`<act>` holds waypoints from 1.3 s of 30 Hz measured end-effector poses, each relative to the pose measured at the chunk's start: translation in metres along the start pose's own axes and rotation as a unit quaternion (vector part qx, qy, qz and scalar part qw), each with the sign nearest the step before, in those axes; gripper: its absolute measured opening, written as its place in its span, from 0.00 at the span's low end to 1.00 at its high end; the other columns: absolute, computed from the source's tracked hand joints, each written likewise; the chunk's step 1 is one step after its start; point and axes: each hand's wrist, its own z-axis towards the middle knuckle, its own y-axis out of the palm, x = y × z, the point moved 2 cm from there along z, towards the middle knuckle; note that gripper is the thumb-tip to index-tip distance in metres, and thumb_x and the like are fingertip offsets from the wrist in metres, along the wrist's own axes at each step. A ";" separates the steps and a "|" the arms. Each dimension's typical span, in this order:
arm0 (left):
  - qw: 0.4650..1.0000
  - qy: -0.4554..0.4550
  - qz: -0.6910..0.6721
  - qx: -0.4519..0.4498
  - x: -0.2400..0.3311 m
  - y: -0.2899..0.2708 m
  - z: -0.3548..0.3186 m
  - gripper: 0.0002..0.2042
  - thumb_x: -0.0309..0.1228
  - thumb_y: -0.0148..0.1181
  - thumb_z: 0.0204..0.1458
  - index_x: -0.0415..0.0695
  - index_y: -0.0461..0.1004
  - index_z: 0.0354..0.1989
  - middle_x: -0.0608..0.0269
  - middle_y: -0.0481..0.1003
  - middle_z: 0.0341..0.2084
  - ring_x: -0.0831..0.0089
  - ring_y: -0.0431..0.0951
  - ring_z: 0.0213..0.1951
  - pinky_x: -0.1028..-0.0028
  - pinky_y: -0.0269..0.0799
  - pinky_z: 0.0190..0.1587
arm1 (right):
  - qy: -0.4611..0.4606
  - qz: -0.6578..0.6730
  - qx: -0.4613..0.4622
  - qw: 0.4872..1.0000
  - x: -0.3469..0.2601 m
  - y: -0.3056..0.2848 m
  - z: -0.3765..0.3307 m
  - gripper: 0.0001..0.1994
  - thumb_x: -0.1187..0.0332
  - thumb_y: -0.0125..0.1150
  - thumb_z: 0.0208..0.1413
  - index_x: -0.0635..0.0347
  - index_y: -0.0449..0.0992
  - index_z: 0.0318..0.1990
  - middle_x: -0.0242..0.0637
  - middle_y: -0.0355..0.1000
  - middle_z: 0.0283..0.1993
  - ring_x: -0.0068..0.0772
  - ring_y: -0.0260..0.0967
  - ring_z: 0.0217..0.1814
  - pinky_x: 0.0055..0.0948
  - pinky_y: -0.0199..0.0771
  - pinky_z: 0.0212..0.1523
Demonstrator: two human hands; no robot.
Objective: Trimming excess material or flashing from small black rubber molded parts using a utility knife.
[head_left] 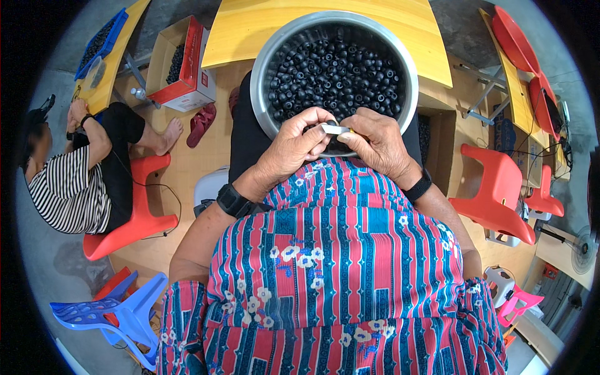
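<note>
A wide steel basin (409, 75) full of small round black pieces (337, 75), several with a hole in one end, rests over my lap. Over its near rim my left hand (299, 139) is closed, pinching one small black piece (331, 123) between thumb and fingertips. My right hand (380, 142) is closed on a small trimming knife. The knife's flat, pale blade (335, 130) reaches across to the piece in my left hand; a bit of yellow shows by the right thumb, and the rest of the handle is hidden. Both hands nearly touch.
A yellow table (244, 31) stands just beyond the basin. To the left, a person (69, 181) sits on a red chair near an open carton (181, 69) of black pieces. Red chairs (494, 187) and a table with red basins (515, 40) are at right; a blue chair (119, 312) is lower left.
</note>
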 end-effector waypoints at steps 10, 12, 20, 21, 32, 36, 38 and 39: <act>1.000 -0.018 0.004 0.007 0.003 0.003 -0.003 0.09 0.32 0.48 0.65 0.40 0.68 0.46 0.73 0.66 0.26 0.90 0.60 0.22 0.87 0.54 0.21 | -0.003 -0.003 -0.014 1.000 0.001 0.001 0.001 0.11 0.59 0.63 0.55 0.58 0.78 0.33 0.40 0.70 0.27 0.45 0.71 0.30 0.39 0.70 0.31; 1.000 -0.022 0.007 0.005 0.004 0.005 -0.002 0.09 0.32 0.48 0.65 0.40 0.68 0.46 0.74 0.66 0.25 0.90 0.60 0.22 0.87 0.54 0.21 | -0.003 -0.005 -0.017 1.000 0.002 0.000 0.000 0.11 0.59 0.63 0.54 0.58 0.78 0.34 0.40 0.69 0.27 0.45 0.71 0.30 0.39 0.70 0.31; 1.000 -0.023 0.017 0.000 0.004 0.004 -0.002 0.08 0.31 0.48 0.64 0.41 0.69 0.45 0.74 0.65 0.24 0.90 0.61 0.22 0.87 0.54 0.21 | -0.007 -0.014 -0.013 1.000 -0.001 0.000 -0.001 0.12 0.58 0.64 0.53 0.58 0.78 0.35 0.39 0.69 0.27 0.44 0.71 0.30 0.39 0.70 0.31; 1.000 -0.023 0.017 0.000 0.005 0.005 -0.002 0.08 0.31 0.48 0.64 0.41 0.69 0.45 0.74 0.65 0.24 0.90 0.61 0.22 0.87 0.54 0.21 | -0.007 -0.014 -0.014 1.000 -0.001 -0.001 -0.001 0.12 0.58 0.64 0.53 0.58 0.78 0.35 0.39 0.69 0.27 0.44 0.71 0.30 0.39 0.70 0.31; 1.000 -0.015 0.016 -0.004 0.003 0.003 -0.002 0.10 0.35 0.48 0.66 0.40 0.68 0.46 0.73 0.65 0.26 0.88 0.60 0.22 0.87 0.54 0.22 | -0.001 -0.017 -0.011 1.000 -0.001 0.000 -0.001 0.11 0.59 0.64 0.54 0.58 0.79 0.35 0.39 0.70 0.27 0.44 0.71 0.30 0.38 0.71 0.31; 1.000 -0.014 0.018 -0.013 0.003 0.003 -0.002 0.11 0.36 0.47 0.66 0.40 0.68 0.47 0.73 0.65 0.25 0.88 0.60 0.22 0.87 0.54 0.22 | 0.002 0.011 0.012 1.000 0.006 0.003 -0.002 0.11 0.59 0.64 0.54 0.58 0.78 0.35 0.39 0.70 0.27 0.44 0.71 0.30 0.38 0.70 0.31; 0.999 -0.012 0.024 -0.018 0.003 0.003 -0.002 0.11 0.35 0.48 0.66 0.40 0.67 0.47 0.73 0.65 0.26 0.88 0.60 0.23 0.86 0.54 0.22 | -0.003 0.008 0.009 1.000 0.003 0.000 -0.001 0.11 0.59 0.64 0.54 0.58 0.78 0.34 0.39 0.69 0.27 0.45 0.71 0.30 0.38 0.70 0.30; 0.999 -0.012 0.024 -0.018 0.003 0.003 -0.002 0.11 0.35 0.48 0.66 0.40 0.67 0.47 0.73 0.65 0.26 0.88 0.60 0.23 0.86 0.54 0.22 | -0.004 0.008 0.009 1.000 0.002 0.000 -0.001 0.11 0.59 0.64 0.54 0.58 0.78 0.34 0.39 0.69 0.27 0.45 0.71 0.30 0.38 0.70 0.30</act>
